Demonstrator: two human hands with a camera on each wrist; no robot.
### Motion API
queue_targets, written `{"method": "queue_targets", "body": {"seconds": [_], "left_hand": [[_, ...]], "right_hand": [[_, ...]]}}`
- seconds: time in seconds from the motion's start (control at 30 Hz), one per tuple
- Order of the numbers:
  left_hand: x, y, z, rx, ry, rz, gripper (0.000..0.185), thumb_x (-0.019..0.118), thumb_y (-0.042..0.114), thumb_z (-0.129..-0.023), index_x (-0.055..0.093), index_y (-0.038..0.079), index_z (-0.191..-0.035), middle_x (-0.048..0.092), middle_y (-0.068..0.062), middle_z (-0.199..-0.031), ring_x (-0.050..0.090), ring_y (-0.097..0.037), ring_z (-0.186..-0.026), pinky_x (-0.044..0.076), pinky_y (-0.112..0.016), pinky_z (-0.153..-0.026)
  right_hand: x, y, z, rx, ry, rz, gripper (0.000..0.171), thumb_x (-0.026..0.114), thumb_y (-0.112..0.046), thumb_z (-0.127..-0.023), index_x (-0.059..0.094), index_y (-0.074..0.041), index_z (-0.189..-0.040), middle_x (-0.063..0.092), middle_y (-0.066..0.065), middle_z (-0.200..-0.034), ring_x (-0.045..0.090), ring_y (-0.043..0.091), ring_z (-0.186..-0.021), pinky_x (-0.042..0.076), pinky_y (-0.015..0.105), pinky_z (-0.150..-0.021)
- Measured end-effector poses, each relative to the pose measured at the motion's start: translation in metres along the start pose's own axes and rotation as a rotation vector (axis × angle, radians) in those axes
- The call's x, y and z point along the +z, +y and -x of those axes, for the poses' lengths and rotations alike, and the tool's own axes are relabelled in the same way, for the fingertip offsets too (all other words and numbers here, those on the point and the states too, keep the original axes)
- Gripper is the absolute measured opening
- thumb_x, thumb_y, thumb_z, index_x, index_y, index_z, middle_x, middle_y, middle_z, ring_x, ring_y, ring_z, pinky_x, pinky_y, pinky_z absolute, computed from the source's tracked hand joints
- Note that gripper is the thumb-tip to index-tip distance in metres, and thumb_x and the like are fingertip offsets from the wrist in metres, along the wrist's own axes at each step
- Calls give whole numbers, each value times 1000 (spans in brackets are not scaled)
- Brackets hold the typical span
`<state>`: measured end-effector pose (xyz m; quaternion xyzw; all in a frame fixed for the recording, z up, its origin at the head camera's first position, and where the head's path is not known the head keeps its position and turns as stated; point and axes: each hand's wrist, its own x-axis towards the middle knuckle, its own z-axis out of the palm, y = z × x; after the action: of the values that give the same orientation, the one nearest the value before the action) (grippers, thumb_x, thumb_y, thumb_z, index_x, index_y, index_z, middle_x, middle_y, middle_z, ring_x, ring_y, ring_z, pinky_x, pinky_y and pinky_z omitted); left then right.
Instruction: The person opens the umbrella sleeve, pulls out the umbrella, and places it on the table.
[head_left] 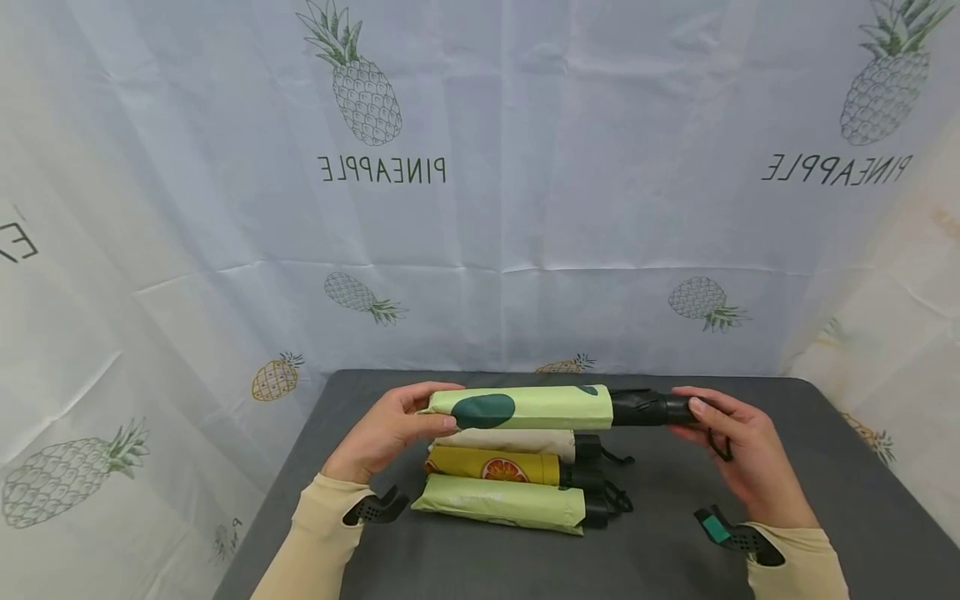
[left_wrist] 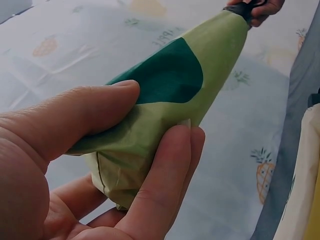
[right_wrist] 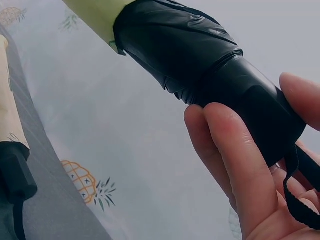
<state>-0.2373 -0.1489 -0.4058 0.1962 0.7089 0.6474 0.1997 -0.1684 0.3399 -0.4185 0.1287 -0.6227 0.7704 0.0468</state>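
Note:
A folded umbrella (head_left: 555, 408) in a light green sleeve with dark green spots is held level above the table between both hands. My left hand (head_left: 401, 429) pinches the closed end of the sleeve, thumb on the near side and fingers beneath. At the other end my right hand (head_left: 738, 442) holds the black handle (right_wrist: 255, 110) between thumb and fingers, its wrist strap (right_wrist: 295, 195) hanging by the palm. Part of the black folded canopy (right_wrist: 175, 45) shows between sleeve and handle.
Three more sleeved umbrellas lie side by side on the dark grey table (head_left: 660, 533): a cream one (head_left: 517, 442), a yellow one with an orange slice (head_left: 480, 467) and a light green one (head_left: 502, 502). Behind the table hangs a pineapple-print cloth (head_left: 570, 217).

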Motion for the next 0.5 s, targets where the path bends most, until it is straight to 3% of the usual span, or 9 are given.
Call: {"method": "queue_targets", "body": {"seconds": [0.5], "left_hand": [[-1,-1,0,1,-12,17,58,78,16,-101,58,12,-156,66,-11,-142,72,-26,-118,65,-39,-99]], "right_hand": [[-18,-4,5,-11,-25,-49,40,43,2,-115,72,-7,-142,71,-7,-135,80,13,-110,65,30,-96]]}}
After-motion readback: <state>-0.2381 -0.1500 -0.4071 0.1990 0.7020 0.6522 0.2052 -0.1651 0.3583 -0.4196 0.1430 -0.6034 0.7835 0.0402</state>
